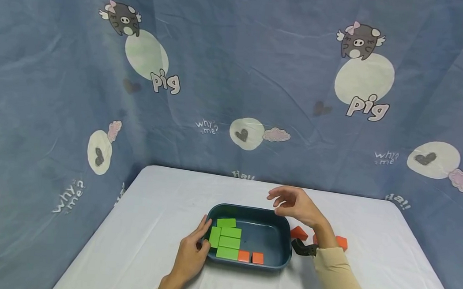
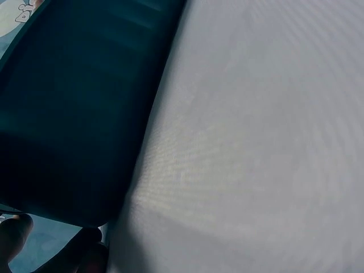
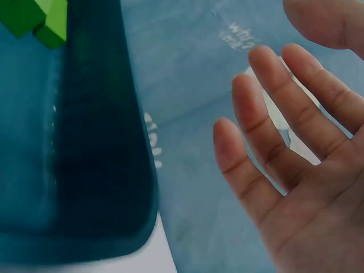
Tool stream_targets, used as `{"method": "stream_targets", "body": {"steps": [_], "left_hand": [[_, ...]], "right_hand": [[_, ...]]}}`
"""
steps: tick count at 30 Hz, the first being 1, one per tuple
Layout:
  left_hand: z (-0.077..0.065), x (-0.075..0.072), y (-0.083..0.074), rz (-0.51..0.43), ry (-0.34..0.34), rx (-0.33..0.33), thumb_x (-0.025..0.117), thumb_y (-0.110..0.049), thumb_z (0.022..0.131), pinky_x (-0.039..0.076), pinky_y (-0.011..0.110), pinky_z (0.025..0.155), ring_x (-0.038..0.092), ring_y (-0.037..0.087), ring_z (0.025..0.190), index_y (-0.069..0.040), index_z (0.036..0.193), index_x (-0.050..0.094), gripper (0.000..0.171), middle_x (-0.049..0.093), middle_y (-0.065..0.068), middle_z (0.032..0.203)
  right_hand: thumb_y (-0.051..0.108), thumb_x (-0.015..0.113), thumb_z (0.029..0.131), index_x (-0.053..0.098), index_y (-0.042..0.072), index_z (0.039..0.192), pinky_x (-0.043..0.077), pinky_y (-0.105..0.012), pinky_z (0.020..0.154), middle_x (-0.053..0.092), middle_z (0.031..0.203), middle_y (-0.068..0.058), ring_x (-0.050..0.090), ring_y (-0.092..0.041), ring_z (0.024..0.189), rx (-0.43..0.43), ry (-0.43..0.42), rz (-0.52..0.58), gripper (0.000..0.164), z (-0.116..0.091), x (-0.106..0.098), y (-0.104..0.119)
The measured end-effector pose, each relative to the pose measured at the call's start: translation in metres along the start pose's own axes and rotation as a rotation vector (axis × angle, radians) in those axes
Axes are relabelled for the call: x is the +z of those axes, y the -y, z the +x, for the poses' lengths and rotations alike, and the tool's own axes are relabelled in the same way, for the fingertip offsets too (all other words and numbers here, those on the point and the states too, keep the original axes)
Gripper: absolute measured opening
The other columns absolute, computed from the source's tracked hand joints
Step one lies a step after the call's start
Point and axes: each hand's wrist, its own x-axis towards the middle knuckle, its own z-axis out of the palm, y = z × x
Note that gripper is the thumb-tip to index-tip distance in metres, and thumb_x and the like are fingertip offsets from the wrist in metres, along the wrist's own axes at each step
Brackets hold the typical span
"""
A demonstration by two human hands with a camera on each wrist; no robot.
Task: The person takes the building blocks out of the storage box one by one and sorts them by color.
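Nearest, the left hand [image 1: 190, 254] is extended from the lower left, its fingers and bent thumb against the left end of the tray [image 1: 267, 238]. Whether this grip pinches the wall or merely rests there cannot be told.

Within the tray, two small orange blocks [image 1: 243, 256] sit along the near wall, just right of the green blocks [image 1: 230, 242]. Five green blocks fill the left part, beside the left hand; tray floor is exposed to their right.

The right hand [image 1: 296, 206] is raised above the tray's far right corner, palm visible in the right wrist view, fingers apart and slightly bent; this grip is released and holds nothing. The red-orange blocks [image 1: 299, 233] on the table [image 1: 138, 245] lie right of the tray, near the right forearm, one partly hidden.

Table surface extends on both sides. Its far edge meets a blue printed cloth [image 1: 205, 50].
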Motion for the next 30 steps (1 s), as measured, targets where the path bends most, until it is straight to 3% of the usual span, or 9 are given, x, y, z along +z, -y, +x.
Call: {"method": "stream_targets", "body": {"steps": [5,11,16,22,30], "left_hand": [[0.0,0.0,0.0,0.006,-0.003,0.002,0.059,0.008,0.085,0.047,0.044,0.102,0.044,0.019,0.138,-0.002,0.145,0.055,0.061,0.044,0.013,0.155],[0.0,0.0,0.0,0.004,0.002,-0.001,0.058,0.007,0.085,0.046,0.045,0.103,0.044,0.019,0.138,-0.001,0.145,0.055,0.06,0.044,0.013,0.155],[-0.001,0.0,0.001,0.007,-0.005,0.007,0.058,0.007,0.085,0.043,0.046,0.105,0.044,0.021,0.138,0.0,0.144,0.055,0.06,0.045,0.013,0.154],[-0.001,0.0,0.001,0.003,-0.012,0.003,0.058,0.008,0.085,0.041,0.044,0.106,0.044,0.02,0.138,-0.001,0.144,0.056,0.06,0.045,0.013,0.154],[-0.001,0.001,0.002,0.0,0.0,-0.01,0.057,0.008,0.085,0.039,0.04,0.108,0.045,0.021,0.138,-0.001,0.144,0.056,0.06,0.046,0.014,0.154]], "right_hand": [[-0.006,0.074,0.084,0.064,-0.001,0.129,0.059,-0.039,0.08,0.067,0.12,-0.026,0.064,-0.044,0.099,0.005,0.072,0.041,0.046,0.008,0.007,-0.004],[-0.014,0.07,0.083,0.06,-0.01,0.13,0.06,-0.04,0.079,0.065,0.12,-0.03,0.06,-0.053,0.101,0.028,0.181,0.12,0.048,0.019,0.017,-0.013],[-0.011,0.074,0.081,0.059,-0.013,0.129,0.059,-0.038,0.08,0.06,0.12,-0.039,0.054,-0.062,0.102,0.058,0.275,0.189,0.05,0.026,0.027,-0.019],[-0.014,0.073,0.079,0.059,-0.014,0.129,0.058,-0.041,0.083,0.065,0.12,-0.032,0.054,-0.064,0.103,0.095,0.391,0.155,0.051,0.03,0.036,-0.024],[-0.017,0.07,0.077,0.061,-0.014,0.126,0.058,-0.043,0.083,0.064,0.12,-0.033,0.056,-0.063,0.102,0.094,0.501,0.144,0.05,0.034,0.048,-0.03]]}}
